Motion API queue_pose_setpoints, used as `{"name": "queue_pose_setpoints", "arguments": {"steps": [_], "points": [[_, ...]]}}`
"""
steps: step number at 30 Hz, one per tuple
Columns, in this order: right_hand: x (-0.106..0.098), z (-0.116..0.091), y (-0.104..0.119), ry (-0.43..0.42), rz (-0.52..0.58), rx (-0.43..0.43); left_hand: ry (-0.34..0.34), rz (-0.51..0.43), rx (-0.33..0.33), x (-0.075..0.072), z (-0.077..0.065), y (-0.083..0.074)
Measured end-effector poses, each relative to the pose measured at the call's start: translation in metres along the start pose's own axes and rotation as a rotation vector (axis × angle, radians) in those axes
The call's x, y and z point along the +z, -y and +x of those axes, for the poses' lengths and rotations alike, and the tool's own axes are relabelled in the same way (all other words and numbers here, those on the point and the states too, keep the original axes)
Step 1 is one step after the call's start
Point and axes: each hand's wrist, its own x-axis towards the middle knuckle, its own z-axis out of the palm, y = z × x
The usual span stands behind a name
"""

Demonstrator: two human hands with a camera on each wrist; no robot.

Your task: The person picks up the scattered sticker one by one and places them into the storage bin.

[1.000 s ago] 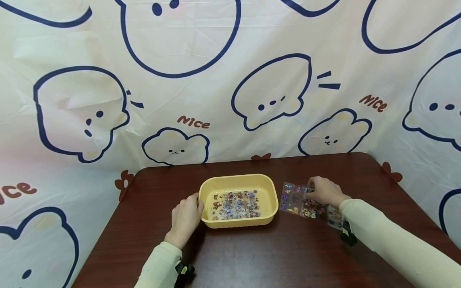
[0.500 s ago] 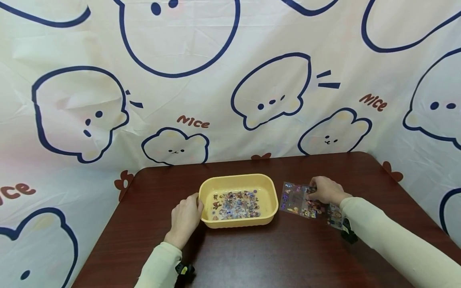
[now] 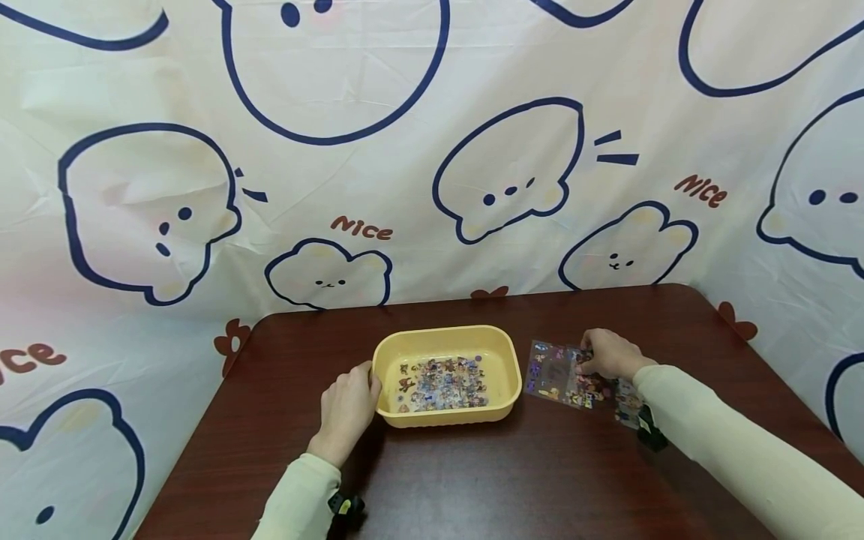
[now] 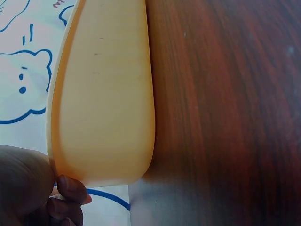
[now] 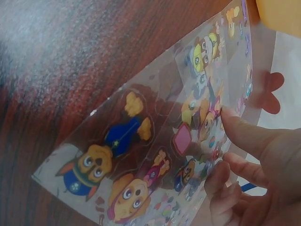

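Note:
My left hand [image 3: 347,409] holds the left end of a yellow plastic basin [image 3: 501,382], thumb and fingers at its rim. In the left wrist view the curled fingers [image 4: 71,189] sit at the corner of the basin [image 4: 103,103]. Many small cartoon stickers [image 3: 448,384] lie on the basin floor. To the right, my right hand [image 3: 613,356] pinches at a clear sticker sheet [image 3: 552,373] lying on the table. Up close in the right wrist view, thumb and fingers of the right hand [image 5: 263,165] meet the sheet [image 5: 120,132], printed with cartoon dogs.
Part of another clear sheet [image 3: 628,405] shows beneath the right wrist. The dark brown table [image 3: 472,480] reaches back to a pale curtain [image 3: 418,187] with blue bear outlines. Each forearm wears a black wrist device [image 3: 651,431].
The right hand has shifted very slightly at the sticker sheet, and its forearm has risen a little. The left hand and the basin have stayed in place.

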Motion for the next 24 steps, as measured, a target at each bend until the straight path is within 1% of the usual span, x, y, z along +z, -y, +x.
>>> {"name": "queue_pose_setpoints", "arguments": {"steps": [9,20,24], "points": [[0.001,0.0031,-0.0011,0.014,0.006,0.011,0.007,0.005,-0.006,-0.0002,0.0,-0.0009],[0.0004,0.0005,0.0006,0.033,0.024,0.034,0.0,-0.006,-0.002,-0.0003,0.0,-0.0012],[-0.0008,-0.0009,0.0026,0.044,-0.001,0.022,-0.007,-0.003,-0.002,-0.0009,-0.0001,-0.0013]]}}
